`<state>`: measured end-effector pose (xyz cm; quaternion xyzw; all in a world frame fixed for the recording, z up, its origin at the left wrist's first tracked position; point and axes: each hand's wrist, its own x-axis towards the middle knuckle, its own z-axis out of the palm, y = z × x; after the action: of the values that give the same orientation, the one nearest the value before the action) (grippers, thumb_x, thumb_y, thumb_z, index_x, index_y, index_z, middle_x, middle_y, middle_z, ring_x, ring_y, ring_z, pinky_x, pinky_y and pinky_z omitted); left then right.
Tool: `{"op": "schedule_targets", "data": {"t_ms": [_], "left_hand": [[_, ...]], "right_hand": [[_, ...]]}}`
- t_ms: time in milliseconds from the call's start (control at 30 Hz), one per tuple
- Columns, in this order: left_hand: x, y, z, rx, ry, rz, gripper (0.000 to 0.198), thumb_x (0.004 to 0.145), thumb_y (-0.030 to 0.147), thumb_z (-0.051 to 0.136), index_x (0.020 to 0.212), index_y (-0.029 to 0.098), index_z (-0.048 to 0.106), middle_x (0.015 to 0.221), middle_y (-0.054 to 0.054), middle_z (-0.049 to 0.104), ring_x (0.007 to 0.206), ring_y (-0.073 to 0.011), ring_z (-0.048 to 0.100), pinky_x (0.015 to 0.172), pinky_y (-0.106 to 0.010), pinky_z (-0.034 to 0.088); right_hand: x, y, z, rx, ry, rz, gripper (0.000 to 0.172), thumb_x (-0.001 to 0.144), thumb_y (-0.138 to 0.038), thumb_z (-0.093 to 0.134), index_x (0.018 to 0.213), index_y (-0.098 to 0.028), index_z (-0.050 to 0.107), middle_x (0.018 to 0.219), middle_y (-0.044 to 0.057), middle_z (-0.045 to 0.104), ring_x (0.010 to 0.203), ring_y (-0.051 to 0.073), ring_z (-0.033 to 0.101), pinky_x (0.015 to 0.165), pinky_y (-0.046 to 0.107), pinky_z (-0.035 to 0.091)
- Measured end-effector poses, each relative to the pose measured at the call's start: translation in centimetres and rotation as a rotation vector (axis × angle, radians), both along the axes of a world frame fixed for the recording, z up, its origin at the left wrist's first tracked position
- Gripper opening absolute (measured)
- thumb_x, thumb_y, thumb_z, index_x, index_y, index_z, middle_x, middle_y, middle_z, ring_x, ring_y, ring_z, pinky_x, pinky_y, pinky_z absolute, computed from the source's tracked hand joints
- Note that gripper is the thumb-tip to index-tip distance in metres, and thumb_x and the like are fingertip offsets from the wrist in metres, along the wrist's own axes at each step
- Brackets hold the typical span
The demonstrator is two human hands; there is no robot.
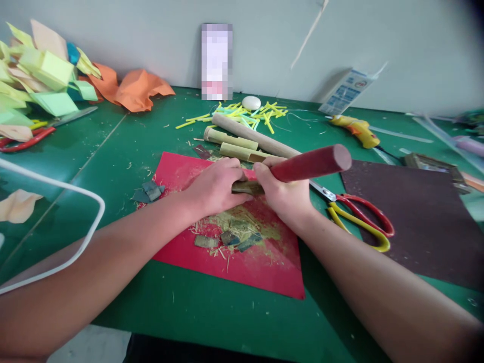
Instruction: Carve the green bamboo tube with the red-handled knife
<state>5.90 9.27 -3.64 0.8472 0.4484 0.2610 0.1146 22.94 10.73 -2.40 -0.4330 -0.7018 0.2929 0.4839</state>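
Note:
My left hand (217,186) is closed around a short olive-brown piece that looks like bamboo (247,188), over a red sheet (280,280). Right beside it, my right hand (289,194) is wrapped round a tool with a thick red cylindrical handle (306,165), its butt pointing right and up. The tool's working end is hidden by my hands. Below them on the sheet lie shavings, dust and several dark flat chips (206,241). Beyond the hands are two split bamboo pieces (234,138) and a long wooden rod (257,133).
Scissors with red and yellow handles (363,222) lie right of my right hand, partly on a dark sheet (423,217). Farther back are a yellow glue gun (355,131), yellow strips (272,121) and a phone (217,60). Crumpled paper (45,70) and a white cable (96,212) are at left.

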Motion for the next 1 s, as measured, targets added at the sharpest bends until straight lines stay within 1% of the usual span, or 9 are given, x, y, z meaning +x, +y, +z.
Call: {"op": "schedule_targets", "data": {"t_ms": [67,133,267,467,600,733,900,1000], "left_hand": [[-0.03,0.09,0.10,-0.010,0.010,-0.009,0.016,0.084,0.030,0.072,0.093,0.016,0.071,0.086,-0.005,0.058,0.089,-0.0227,0.059,0.078,-0.036,0.049],[0.01,0.10,0.15,-0.013,0.017,0.000,0.017,0.084,0.030,0.072,0.093,0.016,0.071,0.086,-0.005,0.058,0.088,-0.0226,0.058,0.077,-0.036,0.049],[0.19,-0.02,0.05,-0.012,-0.006,0.029,0.022,0.082,0.031,0.075,0.095,0.014,0.073,0.090,-0.006,0.059,0.088,-0.0226,0.059,0.078,-0.036,0.050],[0.16,-0.04,-0.29,0.010,-0.039,0.028,0.024,0.081,0.030,0.076,0.099,0.015,0.073,0.091,-0.006,0.061,0.087,-0.0216,0.060,0.078,-0.035,0.051],[0.13,0.04,-0.33,0.025,-0.023,0.030,0.025,0.081,0.032,0.076,0.098,0.014,0.074,0.091,-0.007,0.061,0.088,-0.0230,0.061,0.078,-0.036,0.051],[0.18,0.03,-0.23,0.031,0.005,0.045,0.026,0.082,0.035,0.076,0.098,0.015,0.074,0.090,-0.007,0.063,0.088,-0.0235,0.061,0.078,-0.037,0.051],[0.32,-0.45,0.22,0.110,0.047,0.053,0.028,0.083,0.034,0.073,0.102,0.014,0.073,0.093,-0.009,0.064,0.090,-0.0253,0.062,0.082,-0.039,0.052],[0.42,-0.83,0.64,0.158,0.070,0.065,0.025,0.082,0.032,0.073,0.099,0.015,0.070,0.093,-0.008,0.063,0.089,-0.0250,0.061,0.079,-0.039,0.051]], "right_hand": [[0.18,-0.17,0.02,-0.038,-0.001,0.027,0.031,0.076,-0.018,0.059,0.051,-0.021,0.042,0.051,-0.005,0.038,0.051,0.009,0.035,0.048,0.026,0.032],[0.29,-0.18,0.06,-0.061,0.037,0.019,0.033,0.076,-0.019,0.059,0.049,-0.021,0.040,0.049,-0.006,0.037,0.049,0.008,0.034,0.047,0.026,0.030],[0.25,0.22,0.07,-0.066,0.105,-0.025,0.033,0.078,-0.018,0.057,0.048,-0.021,0.043,0.047,-0.006,0.038,0.048,0.008,0.033,0.048,0.027,0.030],[0.10,0.55,-0.03,-0.044,0.083,-0.038,0.031,0.079,-0.018,0.059,0.051,-0.021,0.046,0.049,-0.005,0.042,0.050,0.009,0.036,0.049,0.027,0.033],[0.09,0.55,0.05,-0.035,0.071,-0.057,0.030,0.078,-0.017,0.059,0.050,-0.020,0.048,0.049,-0.005,0.042,0.051,0.009,0.036,0.051,0.027,0.035],[0.11,0.55,0.03,-0.049,0.076,-0.054,0.029,0.078,-0.019,0.060,0.051,-0.020,0.049,0.050,-0.005,0.043,0.051,0.009,0.036,0.052,0.027,0.036],[0.38,0.27,0.08,-0.061,0.074,-0.023,0.030,0.080,-0.021,0.060,0.052,-0.021,0.048,0.050,-0.004,0.044,0.051,0.010,0.038,0.052,0.028,0.035],[0.62,0.14,0.18,-0.059,0.054,0.010,0.030,0.083,-0.023,0.059,0.054,-0.021,0.051,0.052,-0.003,0.048,0.052,0.011,0.043,0.054,0.029,0.037]]}}
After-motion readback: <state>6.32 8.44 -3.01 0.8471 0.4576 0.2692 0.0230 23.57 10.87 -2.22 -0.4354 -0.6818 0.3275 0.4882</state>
